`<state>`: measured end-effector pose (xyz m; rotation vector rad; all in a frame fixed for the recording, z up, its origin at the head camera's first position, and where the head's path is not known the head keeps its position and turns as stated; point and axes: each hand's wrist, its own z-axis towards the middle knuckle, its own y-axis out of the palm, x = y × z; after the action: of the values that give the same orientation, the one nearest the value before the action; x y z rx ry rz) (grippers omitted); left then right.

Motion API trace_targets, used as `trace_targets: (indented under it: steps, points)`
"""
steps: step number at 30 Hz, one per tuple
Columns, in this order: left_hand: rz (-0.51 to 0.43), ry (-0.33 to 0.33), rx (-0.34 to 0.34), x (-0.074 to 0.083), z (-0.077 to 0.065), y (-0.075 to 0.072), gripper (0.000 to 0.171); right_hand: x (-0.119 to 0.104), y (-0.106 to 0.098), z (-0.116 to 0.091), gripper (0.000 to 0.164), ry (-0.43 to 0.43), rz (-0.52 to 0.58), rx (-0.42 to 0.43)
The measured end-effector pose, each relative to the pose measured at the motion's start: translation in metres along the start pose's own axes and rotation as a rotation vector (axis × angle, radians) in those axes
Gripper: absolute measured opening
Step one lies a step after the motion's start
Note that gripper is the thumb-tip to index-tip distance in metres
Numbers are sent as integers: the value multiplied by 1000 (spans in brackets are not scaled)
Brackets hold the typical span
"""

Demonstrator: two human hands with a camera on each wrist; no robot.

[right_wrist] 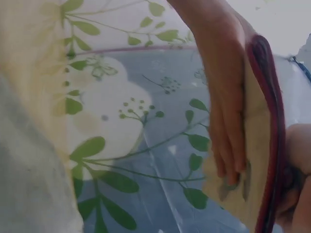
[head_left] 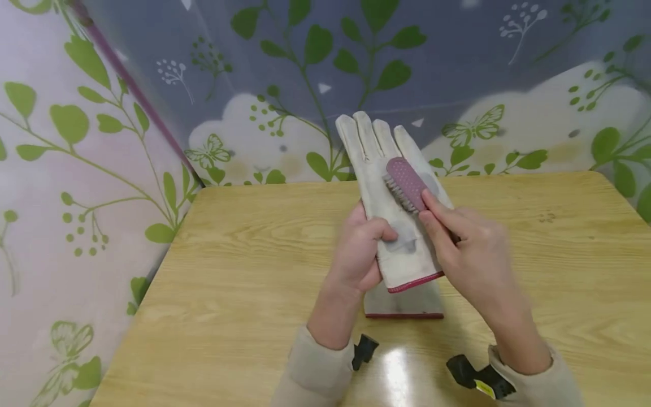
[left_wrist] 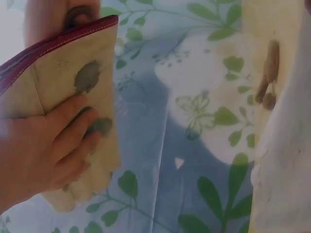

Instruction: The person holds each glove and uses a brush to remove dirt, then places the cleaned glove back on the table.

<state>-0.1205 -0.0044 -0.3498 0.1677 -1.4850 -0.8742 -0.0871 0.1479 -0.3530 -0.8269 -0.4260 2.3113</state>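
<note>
My left hand (head_left: 358,246) holds a white work glove (head_left: 373,181) with a red hem up off the table, fingers pointing away. Its thumb lies over a grey stain on the front; in the left wrist view the fingers spread across the back, beside dark stains (left_wrist: 87,76). My right hand (head_left: 470,254) grips a pink brush (head_left: 404,172) by its handle, pinched between thumb and fingers. The pale bristles face the glove's palm; whether they touch it I cannot tell. Below, a second glove (head_left: 404,305) shows its red-hemmed cuff on the table, the rest hidden.
The wooden table (head_left: 244,271) reaches to a wall covering (head_left: 285,73) with green leaves at the back, and a similar one (head_left: 46,169) on the left. Black devices (head_left: 363,351) sit at both sleeve cuffs. A blurred brown shape (left_wrist: 271,73) shows in the left wrist view.
</note>
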Motion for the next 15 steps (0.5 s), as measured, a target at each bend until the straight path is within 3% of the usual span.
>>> trace_targets:
  steps: [5, 8, 10, 15]
  points:
    - [-8, -17, 49, -9, 4, 1, 72, 15, -9, -12, 40, -42, 16, -35]
    - [1, -62, 21, -17, 6, 4, 75, 23, -14, -17, 40, -26, -27, 28]
    - [18, -86, -4, -21, 6, 5, 77, 24, -13, -17, 39, -42, -39, 26]
    - [2, -34, 26, -22, 8, 3, 74, 23, -19, -15, 39, -13, -64, -52]
